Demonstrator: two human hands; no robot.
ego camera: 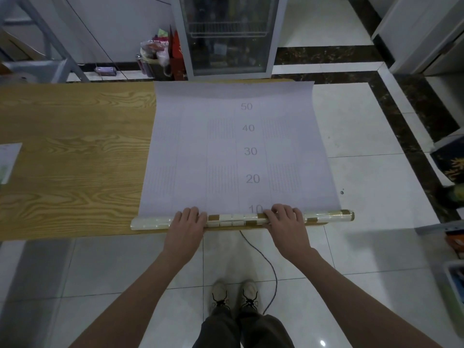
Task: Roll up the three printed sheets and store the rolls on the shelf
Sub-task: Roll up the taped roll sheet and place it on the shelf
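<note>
A large white sheet [226, 146] with a printed number scale lies flat on the wooden table [75, 159], reaching past the table's right end. Its near edge is wound into a thin roll [231, 220] showing a cream and gold tile pattern, lying along the table's front edge. My left hand [187, 223] rests on the roll left of centre, fingers curled over it. My right hand [286, 221] lies on the roll right of centre, fingers curled over it too. Only this one sheet is in view.
A small paper [8, 159] lies at the table's left edge. Behind the table stand a glass-door cabinet [228, 36], bags on the floor [160, 56] and a metal frame [50, 46]. A cable [266, 267] runs across the tiled floor by my feet. Boxes [449, 162] sit at right.
</note>
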